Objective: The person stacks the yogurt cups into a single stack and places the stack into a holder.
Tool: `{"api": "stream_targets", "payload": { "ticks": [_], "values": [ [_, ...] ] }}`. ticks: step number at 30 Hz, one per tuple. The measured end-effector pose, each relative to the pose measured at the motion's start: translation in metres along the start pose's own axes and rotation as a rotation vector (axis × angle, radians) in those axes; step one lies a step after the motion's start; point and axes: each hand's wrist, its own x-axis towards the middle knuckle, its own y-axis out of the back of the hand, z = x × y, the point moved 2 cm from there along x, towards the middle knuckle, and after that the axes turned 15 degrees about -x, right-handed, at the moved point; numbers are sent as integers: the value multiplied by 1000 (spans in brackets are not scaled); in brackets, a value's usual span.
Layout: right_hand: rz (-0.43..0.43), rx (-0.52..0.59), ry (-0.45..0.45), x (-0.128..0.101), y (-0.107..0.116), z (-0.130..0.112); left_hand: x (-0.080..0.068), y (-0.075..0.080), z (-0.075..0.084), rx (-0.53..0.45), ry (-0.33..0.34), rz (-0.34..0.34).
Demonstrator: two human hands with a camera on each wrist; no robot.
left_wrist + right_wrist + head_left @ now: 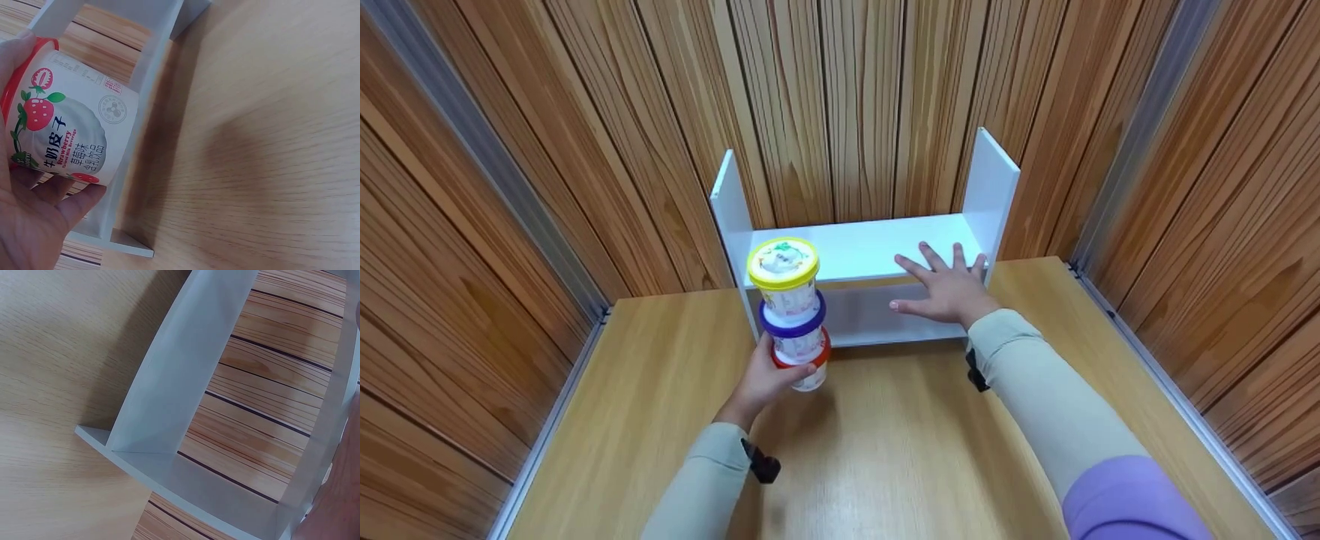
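Wood-panel booth, tan table [885,450]. Left hand [761,382] grips the bottom of 3 stacked cups [791,311] beside the shelf [870,251]; right hand [949,289] lies spread flat on it. I'd keep the stack upright and lift slowly.

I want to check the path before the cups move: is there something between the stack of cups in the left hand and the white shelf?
Nothing visible stands between the stack of three cups, gripped by the left hand, and the white shelf. The right hand rests on the shelf's right part; the left part is bare.
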Motion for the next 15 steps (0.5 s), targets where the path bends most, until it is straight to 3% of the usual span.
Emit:
{"api": "stream_targets", "payload": {
  "ticks": [7, 15],
  "values": [
    [6, 8, 8, 1, 5, -2, 2, 3, 8, 1, 1, 14],
    [10, 0, 1, 0, 4, 0, 3, 0, 15, 9, -31, -27]
  ]
}}
